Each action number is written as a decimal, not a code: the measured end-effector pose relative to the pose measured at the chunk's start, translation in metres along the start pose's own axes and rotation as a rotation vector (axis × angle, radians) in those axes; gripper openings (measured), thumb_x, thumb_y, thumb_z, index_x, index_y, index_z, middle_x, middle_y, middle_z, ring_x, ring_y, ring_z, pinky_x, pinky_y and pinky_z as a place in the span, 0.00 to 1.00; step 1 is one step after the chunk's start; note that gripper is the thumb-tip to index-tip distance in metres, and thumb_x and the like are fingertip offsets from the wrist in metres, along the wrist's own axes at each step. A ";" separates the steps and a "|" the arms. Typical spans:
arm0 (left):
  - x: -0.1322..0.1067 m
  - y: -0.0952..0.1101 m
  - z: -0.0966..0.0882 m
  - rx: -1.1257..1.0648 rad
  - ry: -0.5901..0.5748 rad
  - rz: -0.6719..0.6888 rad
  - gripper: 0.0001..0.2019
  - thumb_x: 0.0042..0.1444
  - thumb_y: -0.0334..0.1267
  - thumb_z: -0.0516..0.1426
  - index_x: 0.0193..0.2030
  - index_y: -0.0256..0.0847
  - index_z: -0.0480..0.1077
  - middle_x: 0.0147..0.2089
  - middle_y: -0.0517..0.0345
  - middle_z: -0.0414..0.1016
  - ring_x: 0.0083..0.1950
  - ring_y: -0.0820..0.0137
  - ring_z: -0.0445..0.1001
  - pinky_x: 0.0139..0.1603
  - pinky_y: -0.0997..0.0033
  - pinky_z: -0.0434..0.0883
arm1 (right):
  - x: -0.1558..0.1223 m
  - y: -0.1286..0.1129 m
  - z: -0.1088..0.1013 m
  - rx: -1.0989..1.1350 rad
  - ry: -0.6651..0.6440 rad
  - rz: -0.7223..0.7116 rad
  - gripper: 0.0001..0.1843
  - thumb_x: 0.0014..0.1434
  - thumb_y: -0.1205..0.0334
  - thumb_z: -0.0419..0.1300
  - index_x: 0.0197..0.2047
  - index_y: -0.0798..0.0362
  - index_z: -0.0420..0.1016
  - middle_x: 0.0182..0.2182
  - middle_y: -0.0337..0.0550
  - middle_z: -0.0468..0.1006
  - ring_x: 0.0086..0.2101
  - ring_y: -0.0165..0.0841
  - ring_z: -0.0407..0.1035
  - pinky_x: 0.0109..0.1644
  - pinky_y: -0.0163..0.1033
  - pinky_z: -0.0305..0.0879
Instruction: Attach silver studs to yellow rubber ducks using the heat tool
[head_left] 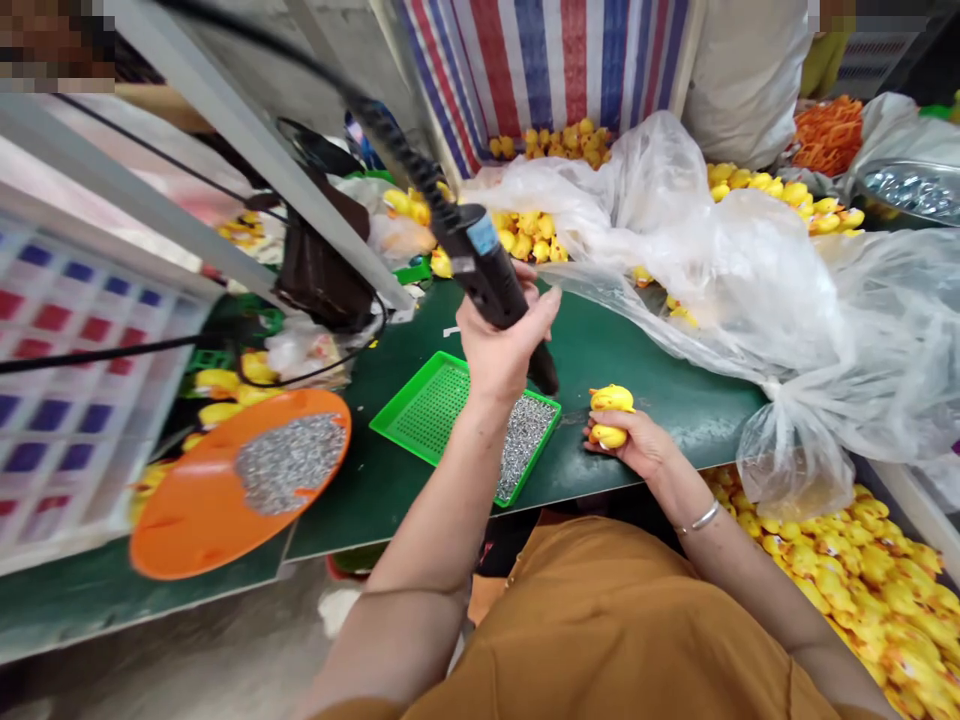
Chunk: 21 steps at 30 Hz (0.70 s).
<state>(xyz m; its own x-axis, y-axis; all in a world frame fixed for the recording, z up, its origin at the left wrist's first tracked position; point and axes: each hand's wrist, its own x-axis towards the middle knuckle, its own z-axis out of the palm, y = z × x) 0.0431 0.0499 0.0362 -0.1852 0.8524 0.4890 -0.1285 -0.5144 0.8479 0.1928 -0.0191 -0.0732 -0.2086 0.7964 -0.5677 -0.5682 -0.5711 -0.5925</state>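
Observation:
My left hand [499, 350] is closed around a black electric screwdriver [487, 270] that hangs from a coiled cable; its tip points down over the green mesh tray [424, 410]. A heap of small silver screws [525, 440] fills the right part of that tray. Just to the right, my right hand [641, 445] grips a yellow toy duck [611, 400] and holds it on the green table [675, 385]. The screwdriver's tip is a short way left of the duck and not touching it.
An orange plate [187, 520] with more screws [289, 462] lies at the left front. A large clear plastic bag [750, 290] with ducks sprawls over the table's right. Many yellow ducks [862, 570] are heaped below the right edge. A metal frame bar [247, 130] slants across the left.

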 end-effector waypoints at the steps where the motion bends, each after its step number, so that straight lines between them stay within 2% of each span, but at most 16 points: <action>1: -0.007 0.006 0.005 -0.051 0.030 0.010 0.13 0.47 0.38 0.69 0.36 0.41 0.71 0.25 0.66 0.65 0.21 0.77 0.65 0.23 0.73 0.68 | 0.001 0.001 0.000 0.005 -0.009 0.005 0.16 0.37 0.69 0.75 0.30 0.57 0.76 0.24 0.41 0.78 0.27 0.32 0.74 0.31 0.38 0.77; 5: -0.029 0.023 0.020 -0.214 0.061 0.020 0.12 0.48 0.39 0.68 0.37 0.42 0.71 0.25 0.66 0.67 0.22 0.75 0.70 0.25 0.71 0.72 | 0.002 0.005 0.002 0.041 -0.030 0.011 0.12 0.43 0.71 0.72 0.31 0.59 0.75 0.23 0.43 0.78 0.26 0.33 0.75 0.31 0.39 0.78; 9: -0.042 0.024 0.025 -0.244 0.022 0.001 0.12 0.52 0.40 0.66 0.40 0.43 0.70 0.21 0.68 0.67 0.20 0.73 0.70 0.25 0.70 0.71 | -0.001 0.008 0.004 0.057 -0.021 0.020 0.10 0.46 0.72 0.69 0.33 0.59 0.75 0.24 0.45 0.79 0.26 0.34 0.75 0.29 0.39 0.78; 16: -0.050 0.018 0.030 -0.228 0.020 0.008 0.14 0.53 0.40 0.66 0.44 0.44 0.69 0.21 0.70 0.67 0.19 0.75 0.69 0.24 0.72 0.69 | -0.005 0.006 0.007 0.065 -0.009 0.032 0.06 0.49 0.72 0.67 0.33 0.60 0.75 0.24 0.45 0.80 0.26 0.33 0.75 0.30 0.39 0.78; 21: -0.052 0.021 0.033 -0.185 0.015 0.035 0.14 0.54 0.42 0.65 0.44 0.44 0.68 0.22 0.69 0.68 0.19 0.76 0.69 0.23 0.73 0.69 | -0.004 0.007 0.007 0.066 -0.046 0.042 0.08 0.49 0.70 0.69 0.34 0.59 0.75 0.24 0.45 0.80 0.26 0.33 0.75 0.31 0.39 0.78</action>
<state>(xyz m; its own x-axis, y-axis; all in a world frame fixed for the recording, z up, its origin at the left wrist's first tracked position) 0.0820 -0.0021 0.0353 -0.2070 0.8327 0.5135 -0.2984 -0.5536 0.7775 0.1845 -0.0250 -0.0706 -0.2692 0.7811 -0.5634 -0.6087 -0.5913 -0.5290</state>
